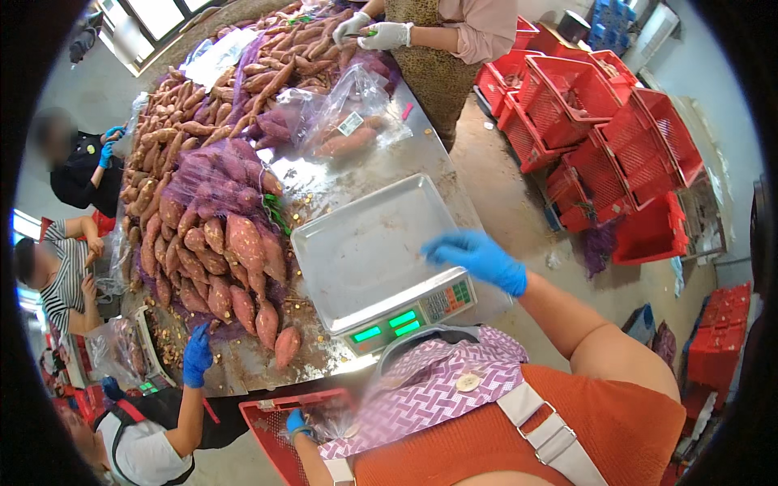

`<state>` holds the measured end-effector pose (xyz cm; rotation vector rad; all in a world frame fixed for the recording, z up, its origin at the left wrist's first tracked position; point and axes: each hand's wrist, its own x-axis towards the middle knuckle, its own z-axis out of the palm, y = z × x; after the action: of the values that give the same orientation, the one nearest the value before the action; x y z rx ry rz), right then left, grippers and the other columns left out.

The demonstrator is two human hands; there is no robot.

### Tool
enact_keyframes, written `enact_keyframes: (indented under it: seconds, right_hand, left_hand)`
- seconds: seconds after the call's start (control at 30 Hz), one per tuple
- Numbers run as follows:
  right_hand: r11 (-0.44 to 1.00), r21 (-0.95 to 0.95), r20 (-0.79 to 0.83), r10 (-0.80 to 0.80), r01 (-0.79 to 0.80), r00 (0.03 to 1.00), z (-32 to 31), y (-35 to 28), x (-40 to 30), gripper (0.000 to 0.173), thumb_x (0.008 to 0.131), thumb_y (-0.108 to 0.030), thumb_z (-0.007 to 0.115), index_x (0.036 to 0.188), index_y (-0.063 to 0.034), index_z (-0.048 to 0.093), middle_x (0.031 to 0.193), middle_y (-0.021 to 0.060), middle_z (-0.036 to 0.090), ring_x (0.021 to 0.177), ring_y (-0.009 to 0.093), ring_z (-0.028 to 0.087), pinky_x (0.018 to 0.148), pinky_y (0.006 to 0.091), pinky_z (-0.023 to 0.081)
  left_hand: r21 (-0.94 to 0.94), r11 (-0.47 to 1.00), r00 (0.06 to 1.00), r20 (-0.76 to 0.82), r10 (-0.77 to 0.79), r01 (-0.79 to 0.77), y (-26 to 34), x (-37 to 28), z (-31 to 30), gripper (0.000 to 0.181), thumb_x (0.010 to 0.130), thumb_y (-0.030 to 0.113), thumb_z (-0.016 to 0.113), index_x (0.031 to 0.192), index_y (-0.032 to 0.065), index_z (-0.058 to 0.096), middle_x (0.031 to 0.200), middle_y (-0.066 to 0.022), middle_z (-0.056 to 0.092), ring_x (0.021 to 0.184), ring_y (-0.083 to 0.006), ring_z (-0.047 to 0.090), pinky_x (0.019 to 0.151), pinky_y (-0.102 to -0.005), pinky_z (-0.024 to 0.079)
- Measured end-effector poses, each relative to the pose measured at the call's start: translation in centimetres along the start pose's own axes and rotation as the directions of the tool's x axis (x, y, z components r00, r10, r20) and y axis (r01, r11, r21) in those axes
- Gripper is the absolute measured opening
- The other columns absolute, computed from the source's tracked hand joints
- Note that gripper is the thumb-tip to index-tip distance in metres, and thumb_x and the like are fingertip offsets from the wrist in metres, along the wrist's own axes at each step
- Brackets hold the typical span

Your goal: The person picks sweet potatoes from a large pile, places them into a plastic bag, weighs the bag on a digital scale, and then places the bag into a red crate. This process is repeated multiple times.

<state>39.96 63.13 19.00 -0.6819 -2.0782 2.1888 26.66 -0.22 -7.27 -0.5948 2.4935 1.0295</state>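
Note:
My right hand (477, 258), in a blue glove, hovers over the right part of the steel weighing pan (371, 243). Its fingers are apart and hold nothing; the fingertips are slightly blurred. Beneath the pan's near edge is the electronic scale's panel (404, 322), with lit green displays and a keypad. Down by my waist, my left hand (298, 421), also gloved in blue, reaches into a red plastic crate (267, 425). Clear plastic bags (331, 419) lie beside it there. My apron partly covers the crate, and whether the fingers grip a bag is not visible.
Sweet potatoes (206, 267), some in purple mesh (219, 176), heap over the metal table (328, 358). A bagged portion (346, 136) lies beyond the scale. Red crates (571, 103) stack at right. Co-workers stand around; a blue-gloved hand (197, 358) is a neighbour's.

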Motion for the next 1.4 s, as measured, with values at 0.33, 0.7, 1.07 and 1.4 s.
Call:
enact_keyframes:
  seconds: [0.33,0.7,1.07,1.4]
  right_hand:
    - [0.973,-0.162,-0.333,-0.209,0.163,0.919,-9.7,2.6,18.6,0.039,0.085,-0.024,0.061,0.115,0.0000,0.054,0.108,0.0087,0.060,0.096,0.016,0.056,0.086,0.0295,0.044]
    - [0.962,-0.095,0.036,-0.252,0.255,0.967,-8.4,3.7,32.3,0.034,0.081,-0.023,0.067,0.107,-0.0019,0.062,0.104,0.0076,0.064,0.093,0.019,0.060,0.086,0.0329,0.045]
    - [0.199,-0.960,0.015,-0.661,0.195,0.750,-21.2,7.6,33.7,0.050,0.074,-0.001,0.053,0.124,-0.0053,0.050,0.125,0.0158,0.051,0.118,0.034,0.045,0.101,0.0388,0.036]
    - [-0.042,-0.992,0.124,-0.397,0.117,0.909,-19.3,8.5,38.7,0.014,0.082,-0.008,0.048,0.088,-0.0049,0.061,0.091,0.0164,0.062,0.086,0.033,0.061,0.073,0.0422,0.050]
  left_hand:
    - [0.070,0.942,0.901,-0.277,0.333,-0.327,15.6,-13.6,-2.4,0.033,0.091,0.012,0.047,0.120,-0.0035,0.053,0.117,-0.0141,0.058,0.103,-0.0228,0.057,0.090,-0.0349,0.043]
    - [0.214,0.850,0.821,-0.227,0.523,-0.482,25.9,-18.3,-1.3,0.040,0.090,-0.001,0.044,0.130,-0.0008,0.045,0.125,-0.0106,0.052,0.111,-0.0186,0.050,0.098,-0.0319,0.038]
    - [0.307,0.873,0.870,-0.204,0.449,-0.378,23.6,-19.8,-0.7,0.043,0.088,-0.003,0.046,0.131,0.0000,0.044,0.129,-0.0123,0.050,0.113,-0.0212,0.052,0.096,-0.0333,0.039]
    - [0.388,0.773,0.798,-0.135,0.587,-0.503,30.3,-20.0,1.1,0.042,0.086,-0.003,0.048,0.127,0.0024,0.048,0.119,-0.0135,0.056,0.109,-0.0241,0.055,0.095,-0.0338,0.041]
